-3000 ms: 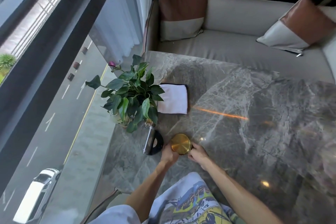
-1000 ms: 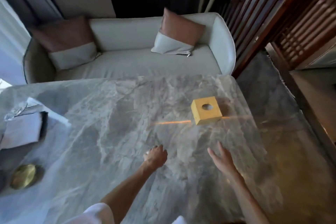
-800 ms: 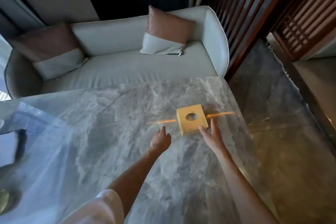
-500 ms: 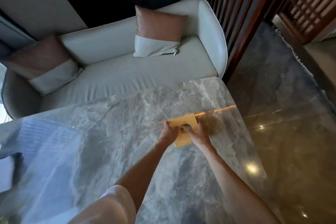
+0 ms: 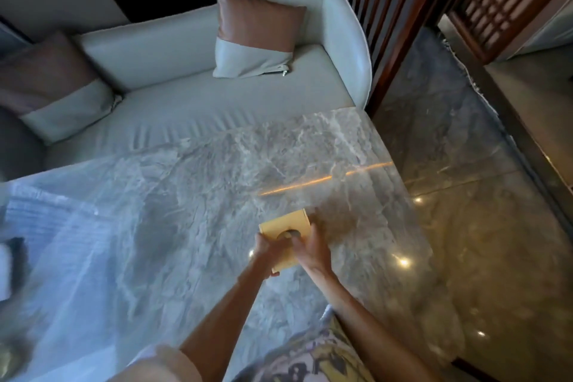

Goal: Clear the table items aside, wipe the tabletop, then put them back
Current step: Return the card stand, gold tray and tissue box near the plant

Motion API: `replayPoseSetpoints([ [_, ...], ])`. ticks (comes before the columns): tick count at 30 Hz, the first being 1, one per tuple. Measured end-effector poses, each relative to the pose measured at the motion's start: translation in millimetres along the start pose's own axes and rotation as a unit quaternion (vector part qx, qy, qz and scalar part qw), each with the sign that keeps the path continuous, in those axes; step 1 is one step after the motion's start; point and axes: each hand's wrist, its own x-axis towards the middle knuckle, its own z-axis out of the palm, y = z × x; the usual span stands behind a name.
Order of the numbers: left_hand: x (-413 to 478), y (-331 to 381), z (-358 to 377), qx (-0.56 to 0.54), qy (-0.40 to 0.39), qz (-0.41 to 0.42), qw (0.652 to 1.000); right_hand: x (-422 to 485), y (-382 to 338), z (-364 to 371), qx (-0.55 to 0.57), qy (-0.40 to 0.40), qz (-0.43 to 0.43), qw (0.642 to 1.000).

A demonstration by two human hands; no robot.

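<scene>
Nearest the camera, a patterned garment (image 5: 310, 360) and two bare forearms are seen reaching forward over the marble tabletop (image 5: 173, 226). The left hand (image 5: 269, 249) and the right hand (image 5: 310, 250) are closed on a yellow square block (image 5: 283, 228) with a round hole in its top face; it is gripped from both sides, with the left fingers (image 5: 263, 243) curled against its left edge and the right palm pressed to its right side. Whether the block is lifted or resting on the marble cannot be told.

A slip is judged to be the main risk: the block is held only by side pressure, so a loosened squeeze could drop it onto the hard stone, chipping either. The tabletop's right edge lies near, so a sideways slide could carry the block over it to the floor (image 5: 465, 195).

Both wrists are angled inward, with the elbows apart.

Farther off, a pale sofa (image 5: 186, 49) with a two-tone cushion (image 5: 254, 34) is seen beyond the tabletop.
</scene>
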Motion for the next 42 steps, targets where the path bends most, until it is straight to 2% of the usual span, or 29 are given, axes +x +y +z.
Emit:
replayPoseSetpoints([
  [4, -38.3, -79.9, -61.8, -0.087, 0.002, -0.013, 0.996, -80.5, 5.9, 44.5, -0.055, -0.07, -0.036, 0.995],
  [8, -74.4, -164.8, -127.9, -0.136, 0.028, -0.036, 0.99, -164.5, 9.0, 101.9, -0.049, -0.118, -0.046, 0.991],
  [13, -88.3, -254.3, -198.2, -0.147, 0.082, 0.025, 0.985, -242.4, 16.7, 168.4, -0.058, -0.15, -0.031, 0.987],
  [16, -105.9, -293.5, -232.4, -0.148, 0.086, 0.009, 0.985, -277.6, 13.9, 197.5, -0.053, -0.173, -0.043, 0.983],
  [21, -123.7, -319.1, -268.0, -0.179, 0.096, 0.035, 0.978, -305.6, -5.9, 220.6, -0.073, -0.192, -0.086, 0.975],
  [26, -137.4, -315.3, -275.7, -0.245, 0.113, 0.035, 0.962, -293.7, -21.5, 229.9, -0.116, -0.198, -0.114, 0.967],
  [30, -148.7, -324.5, -289.3, -0.297, 0.12, 0.055, 0.946, -284.5, -40.9, 237.2, -0.158, -0.225, -0.134, 0.952],
  [34, -155.2, -348.9, -318.0, -0.319, 0.12, 0.037, 0.939, -285.7, -57.4, 251.4, -0.196, -0.261, -0.15, 0.933],
  [36, -151.3, -358.2, -340.3, -0.316, 0.093, 0.044, 0.943, -293.9, -68.8, 270.7, -0.146, -0.284, -0.123, 0.94],
  [39, -139.8, -369.0, -368.0, -0.328, 0.062, 0.058, 0.941, -312.1, -79.9, 311.5, -0.021, -0.304, -0.012, 0.952],
  [42, -126.6, -381.4, -402.0, -0.339, 0.099, 0.083, 0.932, -335.4, -82.2, 356.7, 0.064, -0.282, 0.083, 0.954],
])
